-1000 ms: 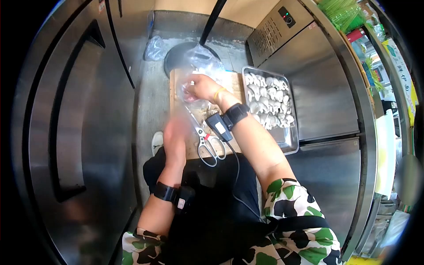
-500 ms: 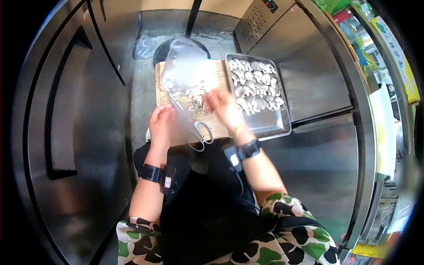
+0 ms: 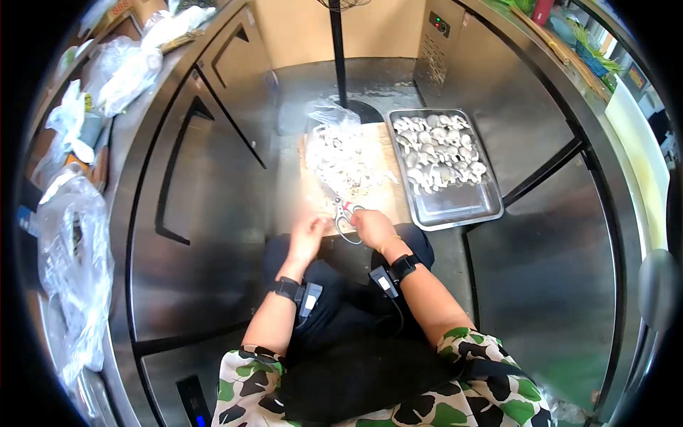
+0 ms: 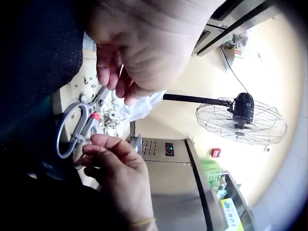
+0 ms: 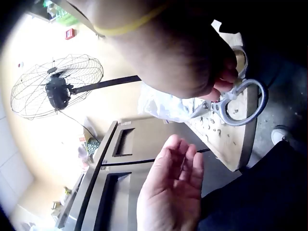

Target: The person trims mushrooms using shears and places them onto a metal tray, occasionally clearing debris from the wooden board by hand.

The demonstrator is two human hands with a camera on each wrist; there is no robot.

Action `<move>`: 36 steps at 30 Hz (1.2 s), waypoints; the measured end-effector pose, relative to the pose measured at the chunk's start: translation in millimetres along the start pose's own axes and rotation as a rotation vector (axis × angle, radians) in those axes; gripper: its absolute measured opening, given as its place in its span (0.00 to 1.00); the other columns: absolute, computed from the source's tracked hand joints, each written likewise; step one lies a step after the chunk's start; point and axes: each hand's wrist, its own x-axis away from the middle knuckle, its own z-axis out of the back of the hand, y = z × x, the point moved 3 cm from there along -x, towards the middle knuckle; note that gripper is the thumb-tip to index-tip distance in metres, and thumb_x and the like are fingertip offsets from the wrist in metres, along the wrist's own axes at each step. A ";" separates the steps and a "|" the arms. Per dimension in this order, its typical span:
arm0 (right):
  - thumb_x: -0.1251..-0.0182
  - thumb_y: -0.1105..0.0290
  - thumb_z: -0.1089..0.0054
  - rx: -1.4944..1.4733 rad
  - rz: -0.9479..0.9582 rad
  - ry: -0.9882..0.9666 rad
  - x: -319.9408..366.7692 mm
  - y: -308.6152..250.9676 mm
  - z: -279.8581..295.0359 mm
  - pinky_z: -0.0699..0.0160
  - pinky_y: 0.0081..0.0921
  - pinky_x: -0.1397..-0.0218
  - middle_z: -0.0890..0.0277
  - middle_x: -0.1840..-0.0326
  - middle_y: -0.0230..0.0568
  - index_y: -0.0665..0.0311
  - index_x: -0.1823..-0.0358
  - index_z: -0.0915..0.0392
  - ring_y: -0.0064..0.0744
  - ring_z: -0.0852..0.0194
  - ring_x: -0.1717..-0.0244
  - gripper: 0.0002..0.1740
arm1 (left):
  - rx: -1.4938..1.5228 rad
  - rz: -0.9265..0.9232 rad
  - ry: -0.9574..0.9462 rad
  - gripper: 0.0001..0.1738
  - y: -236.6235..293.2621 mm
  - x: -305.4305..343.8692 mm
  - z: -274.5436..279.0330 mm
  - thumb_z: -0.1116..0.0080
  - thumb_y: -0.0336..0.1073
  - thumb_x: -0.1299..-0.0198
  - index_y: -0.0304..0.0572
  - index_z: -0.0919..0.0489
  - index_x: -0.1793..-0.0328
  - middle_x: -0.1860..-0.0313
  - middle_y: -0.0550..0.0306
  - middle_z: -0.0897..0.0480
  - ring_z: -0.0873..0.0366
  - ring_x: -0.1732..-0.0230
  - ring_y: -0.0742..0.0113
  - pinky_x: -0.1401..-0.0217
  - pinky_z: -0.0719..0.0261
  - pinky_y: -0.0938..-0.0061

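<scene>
Pinching scissors [image 4: 90, 109], right hand [image 3: 375, 229] by a cutting board's [image 3: 393, 201] near edge, left hand [image 3: 306, 239] loosely curled alongside

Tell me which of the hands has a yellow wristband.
The right hand, partly covering the scissors in the head view: a yellow wristband shows on it; the left hand shows none.

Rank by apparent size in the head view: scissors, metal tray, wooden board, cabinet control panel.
1. Metal tray and wooden board: too alike to rank, the board being partly covered.
2. Scissors.
3. Cabinet control panel, which also sits farther from the camera.
</scene>
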 end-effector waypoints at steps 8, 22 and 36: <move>0.47 0.73 0.46 -0.051 0.074 0.371 -9.1 10.2 4.8 0.31 0.41 0.49 0.29 0.57 0.51 0.63 0.63 0.24 0.54 0.30 0.54 0.10 | -0.212 -0.227 -0.091 0.06 53.6 60.5 5.9 0.46 0.23 0.44 0.36 0.20 0.62 0.63 0.53 0.20 0.22 0.59 0.64 0.56 0.26 0.76; 0.57 0.42 0.34 0.199 -0.094 0.326 -102.0 34.6 7.5 0.58 0.52 0.31 0.53 0.30 0.54 0.57 0.37 0.36 0.53 0.62 0.28 0.46 | -0.720 -0.225 0.067 0.04 47.5 21.9 15.0 0.47 0.26 0.52 0.43 0.23 0.71 0.69 0.55 0.22 0.23 0.63 0.55 0.59 0.25 0.65; 0.51 0.61 0.38 0.207 0.164 0.369 -109.3 46.2 7.8 0.24 0.37 0.56 0.31 0.57 0.47 0.61 0.55 0.29 0.45 0.26 0.56 0.21 | -0.647 -0.329 -0.022 0.06 41.8 26.0 6.9 0.49 0.24 0.50 0.40 0.24 0.67 0.68 0.52 0.23 0.25 0.63 0.51 0.60 0.27 0.63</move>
